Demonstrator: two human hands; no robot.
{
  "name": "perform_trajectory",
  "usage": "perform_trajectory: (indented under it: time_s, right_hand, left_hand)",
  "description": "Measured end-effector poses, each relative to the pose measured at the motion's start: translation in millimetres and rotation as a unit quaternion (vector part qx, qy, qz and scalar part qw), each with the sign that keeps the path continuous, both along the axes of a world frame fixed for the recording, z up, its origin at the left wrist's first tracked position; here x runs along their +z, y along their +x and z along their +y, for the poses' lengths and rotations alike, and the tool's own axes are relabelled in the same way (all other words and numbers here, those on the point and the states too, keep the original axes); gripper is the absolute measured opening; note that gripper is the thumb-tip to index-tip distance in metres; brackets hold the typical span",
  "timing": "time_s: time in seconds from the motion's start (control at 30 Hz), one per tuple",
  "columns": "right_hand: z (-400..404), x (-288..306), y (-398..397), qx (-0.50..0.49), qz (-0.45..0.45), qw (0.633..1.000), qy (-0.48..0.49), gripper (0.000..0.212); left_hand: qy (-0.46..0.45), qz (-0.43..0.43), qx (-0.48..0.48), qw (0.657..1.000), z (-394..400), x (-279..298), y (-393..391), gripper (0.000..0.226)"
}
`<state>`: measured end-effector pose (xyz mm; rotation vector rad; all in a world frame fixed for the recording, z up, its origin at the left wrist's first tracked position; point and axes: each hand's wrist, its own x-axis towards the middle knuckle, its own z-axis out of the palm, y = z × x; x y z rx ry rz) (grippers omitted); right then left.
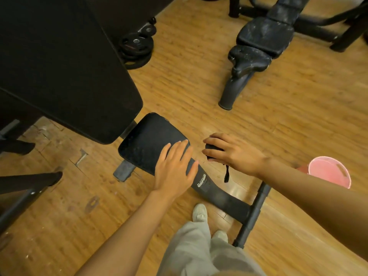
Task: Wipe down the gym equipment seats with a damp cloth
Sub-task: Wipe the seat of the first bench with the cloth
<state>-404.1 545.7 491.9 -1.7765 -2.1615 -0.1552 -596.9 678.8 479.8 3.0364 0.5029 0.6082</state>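
A black padded bench seat (147, 142) sits low in the middle, below a large dark backrest pad (59, 62). My left hand (175, 168) lies flat, fingers spread, on the seat's near right corner and the frame beneath it. Just right of the seat, my right hand (233, 152) hovers over the floor, closed around a bunched dark cloth (214, 148) with a strap-like end hanging down. A second bench with dusty black pads (264, 36) stands at the upper right.
A pink bucket (330, 172) stands on the wooden floor at the right. Black weight plates (137, 46) lie stacked behind the backrest. The bench's black frame and foot bar (253, 214) run toward my feet. Dark equipment legs (25, 188) reach in from the left.
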Motion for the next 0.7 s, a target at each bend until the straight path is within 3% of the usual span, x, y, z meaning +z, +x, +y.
perform_trajectory:
  time_s: [0.2, 0.4, 0.7]
  right_hand:
    - [30, 21, 25, -0.029, 0.001, 1.000, 0.003, 0.036]
    - [48, 31, 48, -0.046, -0.001, 0.999, 0.004, 0.039]
    - [100, 37, 99, -0.080, 0.077, 0.992, 0.058, 0.037]
  left_hand:
    - [-0.008, -0.028, -0.011, 1.000, 28, 7, 28, 0.044]
    - [-0.061, -0.076, 0.074, 0.992, 49, 18, 46, 0.045]
    - [-0.050, -0.111, 0.140, 0.983, 59, 23, 95, 0.042]
